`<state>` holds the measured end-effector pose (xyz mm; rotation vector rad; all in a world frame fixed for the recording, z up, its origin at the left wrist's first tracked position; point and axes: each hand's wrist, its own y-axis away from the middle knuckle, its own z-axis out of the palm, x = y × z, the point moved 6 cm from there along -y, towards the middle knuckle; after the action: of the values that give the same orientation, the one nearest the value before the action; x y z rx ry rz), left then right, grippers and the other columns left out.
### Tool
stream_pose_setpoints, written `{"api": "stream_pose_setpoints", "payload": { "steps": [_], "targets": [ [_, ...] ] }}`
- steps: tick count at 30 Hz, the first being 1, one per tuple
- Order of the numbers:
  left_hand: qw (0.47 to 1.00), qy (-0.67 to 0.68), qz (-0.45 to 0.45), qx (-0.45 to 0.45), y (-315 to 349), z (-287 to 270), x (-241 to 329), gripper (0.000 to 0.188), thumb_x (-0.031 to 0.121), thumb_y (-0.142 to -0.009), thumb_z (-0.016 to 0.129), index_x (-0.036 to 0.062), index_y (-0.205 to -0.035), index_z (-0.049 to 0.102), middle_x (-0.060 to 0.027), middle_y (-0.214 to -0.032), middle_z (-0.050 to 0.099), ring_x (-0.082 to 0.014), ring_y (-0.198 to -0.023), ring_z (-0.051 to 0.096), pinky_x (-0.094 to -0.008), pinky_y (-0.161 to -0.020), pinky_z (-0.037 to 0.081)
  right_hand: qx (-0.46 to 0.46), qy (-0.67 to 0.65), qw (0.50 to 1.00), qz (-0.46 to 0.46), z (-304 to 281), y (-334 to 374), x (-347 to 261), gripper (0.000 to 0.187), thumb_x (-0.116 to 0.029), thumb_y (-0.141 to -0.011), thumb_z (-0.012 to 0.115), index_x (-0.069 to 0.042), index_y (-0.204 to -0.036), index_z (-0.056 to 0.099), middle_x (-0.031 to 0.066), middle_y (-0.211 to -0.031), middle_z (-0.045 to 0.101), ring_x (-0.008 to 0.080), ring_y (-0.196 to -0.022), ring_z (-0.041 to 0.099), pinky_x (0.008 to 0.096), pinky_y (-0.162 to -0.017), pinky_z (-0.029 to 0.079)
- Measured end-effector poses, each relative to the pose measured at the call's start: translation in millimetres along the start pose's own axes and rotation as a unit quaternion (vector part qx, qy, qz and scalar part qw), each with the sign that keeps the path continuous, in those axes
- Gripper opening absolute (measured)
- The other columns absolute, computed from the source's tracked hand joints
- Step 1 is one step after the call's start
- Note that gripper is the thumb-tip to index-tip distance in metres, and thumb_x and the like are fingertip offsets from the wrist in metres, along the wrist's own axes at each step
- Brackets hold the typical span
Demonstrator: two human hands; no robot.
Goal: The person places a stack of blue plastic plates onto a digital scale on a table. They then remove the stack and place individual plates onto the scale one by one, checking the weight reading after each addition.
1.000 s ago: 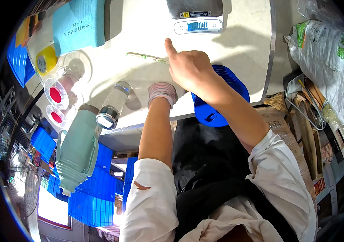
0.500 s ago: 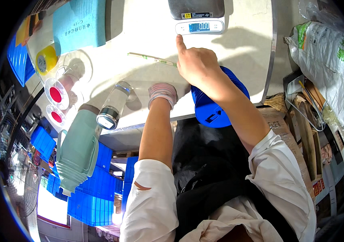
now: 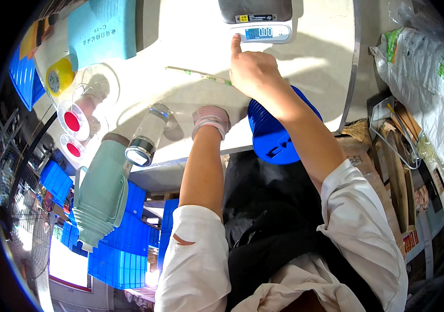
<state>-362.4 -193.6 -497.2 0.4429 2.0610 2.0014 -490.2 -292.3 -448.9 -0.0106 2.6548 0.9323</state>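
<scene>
My right hand point(image 3: 254, 66) holds nothing. Its index finger reaches out to the left end of the front panel on a kitchen scale point(image 3: 260, 33), whose display is lit; the other fingers are curled. A thin pale stick with green marks point(image 3: 196, 74) lies on the table, its right end close to that hand. Under my right forearm, a ribbed blue plastic cylinder point(image 3: 275, 144) with slots in its end stands at the table edge. My left hand point(image 3: 211, 119), in a pink-and-white striped covering, rests on the table near the front edge; its fingers do not show.
Left of my left hand are a clear bottle with a dark lid point(image 3: 147, 136), a green jug point(image 3: 102, 190), clear spools with red centres point(image 3: 72, 121) and a yellow tape roll point(image 3: 59, 77). A blue folder point(image 3: 102, 34) lies far left, a white sack point(image 3: 425, 88) right.
My right hand has moved slightly up and right, its index fingertip passing from the scale's front edge onto the panel. My left hand stays in place.
</scene>
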Motion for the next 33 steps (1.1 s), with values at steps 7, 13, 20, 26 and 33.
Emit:
{"api": "stream_pose_setpoints", "payload": {
  "steps": [7,13,20,26,33],
  "targets": [
    [1.000,-0.011,0.000,0.016,-6.0,4.6,-0.9,0.024,0.024,-0.080,0.060,0.0120,-0.097,0.072,-0.0108,-0.101,0.068,-0.0272,-0.095,0.065,-0.0387,-0.078,0.051,0.037,-0.015,0.999,-0.033,-16.4,9.4,-2.0,0.065,-0.016,-0.080,0.054,0.004,-0.138,0.033,0.0131,-0.063,0.063,0.0276,-0.059,0.063,0.0380,-0.056,0.051],
    [1.000,-0.017,0.001,-0.004,-1.4,3.4,0.0,0.024,0.024,-0.080,0.059,0.0116,-0.096,0.072,-0.0097,-0.099,0.069,-0.0265,-0.092,0.066,-0.0389,-0.076,0.051,0.000,-0.064,0.996,-0.057,-13.6,34.2,-23.2,0.062,-0.015,-0.080,0.057,0.003,-0.135,0.038,0.0129,-0.060,0.061,0.0280,-0.058,0.064,0.0386,-0.056,0.052],
    [1.000,-0.008,-0.001,-0.006,1.0,2.4,-0.7,0.024,0.022,-0.082,0.057,0.0102,-0.096,0.072,-0.0102,-0.098,0.069,-0.0265,-0.090,0.066,-0.0384,-0.074,0.050,-0.021,-0.064,0.997,-0.048,-9.4,37.0,-21.6,0.062,-0.015,-0.081,0.056,0.005,-0.136,0.036,0.0129,-0.060,0.062,0.0277,-0.058,0.064,0.0386,-0.057,0.052],
    [1.000,-0.009,0.007,0.006,0.9,3.4,-0.4,0.025,0.023,-0.083,0.056,0.0098,-0.097,0.071,-0.0097,-0.098,0.069,-0.0265,-0.092,0.066,-0.0384,-0.074,0.050,-0.028,-0.046,0.998,-0.044,-7.7,37.3,-24.9,0.063,-0.017,-0.082,0.056,0.006,-0.137,0.035,0.0127,-0.060,0.062,0.0274,-0.057,0.064,0.0383,-0.056,0.052],
    [0.999,-0.007,0.023,0.044,-15.3,15.7,-2.6,0.024,0.021,-0.083,0.057,0.0104,-0.098,0.071,-0.0097,-0.101,0.069,-0.0268,-0.093,0.066,-0.0381,-0.075,0.050,-0.001,-0.019,1.000,-0.013,-10.9,27.7,-14.4,0.064,-0.018,-0.081,0.055,0.006,-0.137,0.034,0.0125,-0.060,0.062,0.0277,-0.058,0.064,0.0376,-0.055,0.052]
  ]
}}
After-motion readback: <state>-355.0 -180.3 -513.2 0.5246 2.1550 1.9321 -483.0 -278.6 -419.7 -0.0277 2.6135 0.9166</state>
